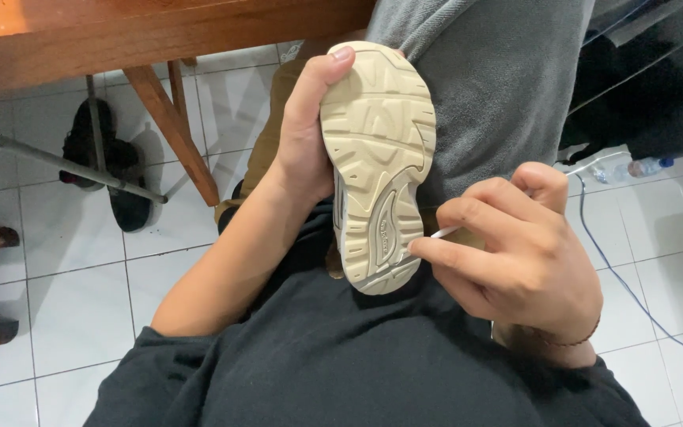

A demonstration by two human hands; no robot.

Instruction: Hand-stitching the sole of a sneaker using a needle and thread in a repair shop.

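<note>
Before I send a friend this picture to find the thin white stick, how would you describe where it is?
Start at the beige shoe sole, held upturned in the middle by the left hand. Go to its lower right edge, where the right hand pinches the thin white stick against the sole's rim. It is the only slim white thing there, poking out between the fingertips.

Shoe [377, 158] upper hidden; thin white stick [445, 232] mostly buried in right hand [515, 253], perhaps swab.
</note>
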